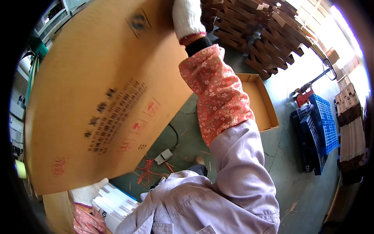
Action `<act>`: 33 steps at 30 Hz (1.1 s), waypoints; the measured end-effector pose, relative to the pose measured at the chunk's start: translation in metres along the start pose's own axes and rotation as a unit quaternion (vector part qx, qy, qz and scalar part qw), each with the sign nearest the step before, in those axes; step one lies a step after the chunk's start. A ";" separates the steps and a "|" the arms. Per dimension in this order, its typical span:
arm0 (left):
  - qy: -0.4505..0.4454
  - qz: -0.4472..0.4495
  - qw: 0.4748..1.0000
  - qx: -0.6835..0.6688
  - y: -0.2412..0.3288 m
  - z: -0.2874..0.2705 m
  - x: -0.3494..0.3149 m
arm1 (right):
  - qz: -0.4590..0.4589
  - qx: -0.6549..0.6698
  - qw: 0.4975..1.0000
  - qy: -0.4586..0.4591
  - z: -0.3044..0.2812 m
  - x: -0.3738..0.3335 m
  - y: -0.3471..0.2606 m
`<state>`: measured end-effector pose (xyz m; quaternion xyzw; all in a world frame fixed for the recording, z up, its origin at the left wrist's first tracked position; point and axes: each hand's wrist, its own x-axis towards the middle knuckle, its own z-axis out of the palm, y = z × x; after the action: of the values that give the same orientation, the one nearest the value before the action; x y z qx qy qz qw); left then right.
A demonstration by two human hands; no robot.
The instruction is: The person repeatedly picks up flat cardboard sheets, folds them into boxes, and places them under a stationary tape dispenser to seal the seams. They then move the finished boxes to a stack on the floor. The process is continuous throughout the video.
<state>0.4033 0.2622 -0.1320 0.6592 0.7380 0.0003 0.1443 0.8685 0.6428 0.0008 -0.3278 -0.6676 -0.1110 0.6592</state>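
Note:
A large brown cardboard carton [89, 78], printed in black and red, tilts across the left half of the view, slightly blurred. I cannot tell whether it is flat or has depth behind this face. My right hand [187, 17], in a white knitted glove, reaches up to its far right edge and grips it; the fingertips run out of the picture. At the near lower edge my left hand [87, 193], gloved the same way, is closed on the carton, its fingers partly hidden by it. Floral sleeve covers are on both forearms.
A shallow open cardboard tray [265, 105] lies on the floor beyond my right arm. Stacked brown cardboard pieces [269, 35] rise behind it. Blue plastic pallets [321, 128] and a pallet jack [306, 93] stand right. White bundled sheets [113, 204] and tangled red cord [146, 171] are near me.

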 end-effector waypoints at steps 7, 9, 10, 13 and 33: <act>0.134 0.125 0.979 0.084 0.054 0.020 0.020 | 0.006 0.124 0.986 -0.115 -0.030 0.090 -0.076; 0.162 0.100 0.976 0.105 0.079 0.021 0.004 | 0.002 0.012 0.989 -0.151 -0.039 0.088 -0.085; 0.142 0.098 0.982 0.080 0.093 0.013 -0.004 | -0.056 -0.042 0.987 -0.143 -0.037 0.085 -0.084; 0.108 0.068 0.992 -0.001 0.117 -0.005 -0.026 | 0.144 0.067 0.975 -0.157 -0.017 0.072 -0.049; -0.060 0.287 0.828 -0.478 0.425 0.077 0.319 | 0.504 0.092 0.840 0.180 -0.597 -0.188 0.113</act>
<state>0.8046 0.6139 -0.1930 0.6887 0.4125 0.3549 0.4792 1.4008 0.3274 -0.1474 -0.5313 -0.2865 0.2409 0.7599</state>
